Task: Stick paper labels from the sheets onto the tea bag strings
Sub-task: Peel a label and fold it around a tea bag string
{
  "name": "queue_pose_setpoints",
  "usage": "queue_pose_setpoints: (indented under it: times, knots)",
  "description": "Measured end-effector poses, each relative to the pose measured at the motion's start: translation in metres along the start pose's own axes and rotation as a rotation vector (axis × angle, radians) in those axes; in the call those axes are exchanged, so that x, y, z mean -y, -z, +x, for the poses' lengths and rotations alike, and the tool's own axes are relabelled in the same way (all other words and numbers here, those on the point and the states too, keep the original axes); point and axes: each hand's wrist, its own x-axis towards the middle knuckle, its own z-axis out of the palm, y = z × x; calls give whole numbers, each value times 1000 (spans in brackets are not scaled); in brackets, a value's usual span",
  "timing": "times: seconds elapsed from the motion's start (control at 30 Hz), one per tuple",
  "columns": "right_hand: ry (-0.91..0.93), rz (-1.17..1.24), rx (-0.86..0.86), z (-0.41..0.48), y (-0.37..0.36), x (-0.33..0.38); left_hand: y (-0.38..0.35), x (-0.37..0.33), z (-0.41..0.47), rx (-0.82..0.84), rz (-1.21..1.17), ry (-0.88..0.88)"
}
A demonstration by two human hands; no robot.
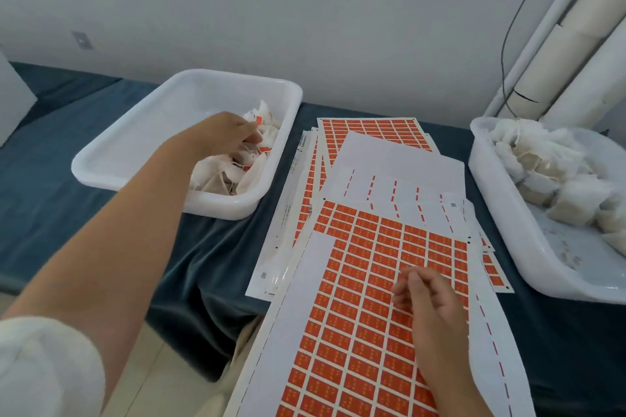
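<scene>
White paper sheets of orange rectangular labels point(366, 281) lie flat and overlapped, centre to lower centre; top sheet stripped at its upper-left corner. White orange-tagged tea bags point(223, 176) heaped upper left; untagged white tea bags point(542, 166) heaped right.

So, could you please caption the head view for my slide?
Left hand reaches into the white tray of tagged tea bags while right hand hovers over the orange label sheet.

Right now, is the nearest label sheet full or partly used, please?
Partly used: the nearest label sheet shows bare white backing at its upper-left corner; orange labels cover the rest of its grid.
</scene>
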Motion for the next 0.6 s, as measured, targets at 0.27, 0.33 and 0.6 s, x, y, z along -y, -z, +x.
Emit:
queue_pose_setpoints:
  times: [0.27, 0.33, 0.6]
  knots:
    - [-73, -87, 95, 10, -3, 9, -20, -60, -66, -475, -112, -333]
    - [-109, -133, 120, 16, -6, 13, -52, -85, -99, -377, -141, -427]
    - [-73, -308, 304, 27, 8, 40, -226, -86, -160, 40, -87, -353]
